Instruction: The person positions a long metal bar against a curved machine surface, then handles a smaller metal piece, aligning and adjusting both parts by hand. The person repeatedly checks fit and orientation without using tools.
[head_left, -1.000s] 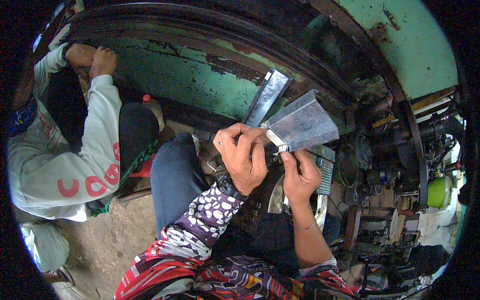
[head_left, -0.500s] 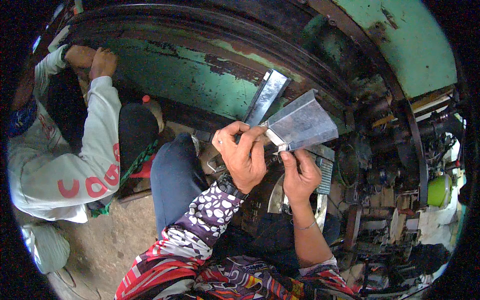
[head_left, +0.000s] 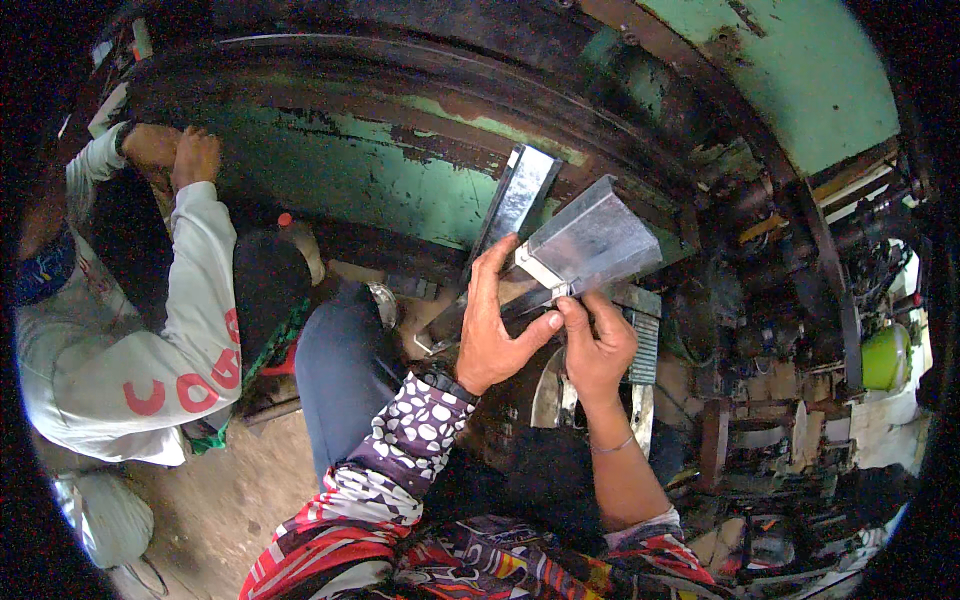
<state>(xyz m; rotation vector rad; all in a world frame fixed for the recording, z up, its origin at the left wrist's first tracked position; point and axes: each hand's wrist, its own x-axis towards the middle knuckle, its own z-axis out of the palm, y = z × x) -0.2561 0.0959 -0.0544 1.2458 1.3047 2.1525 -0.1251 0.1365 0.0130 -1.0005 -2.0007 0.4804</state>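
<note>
vs earlier: nothing shifting, grip staying same | left hand [head_left: 497, 330] and right hand [head_left: 597, 345] both pinching folded metal sheet [head_left: 590, 245] | frame centre, long axis pointing upper right

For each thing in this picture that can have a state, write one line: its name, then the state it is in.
Folded grey sheet-metal piece: held up in both hands, not lying down.
Left hand: closed on the metal piece's left edge.
Right hand: pinching its lower edge.
Long grey metal strip: leaning upright against the green wall.
Green painted metal wall: paint chipped, rusty.
Co-worker's hands: together, working at the wall.
</note>
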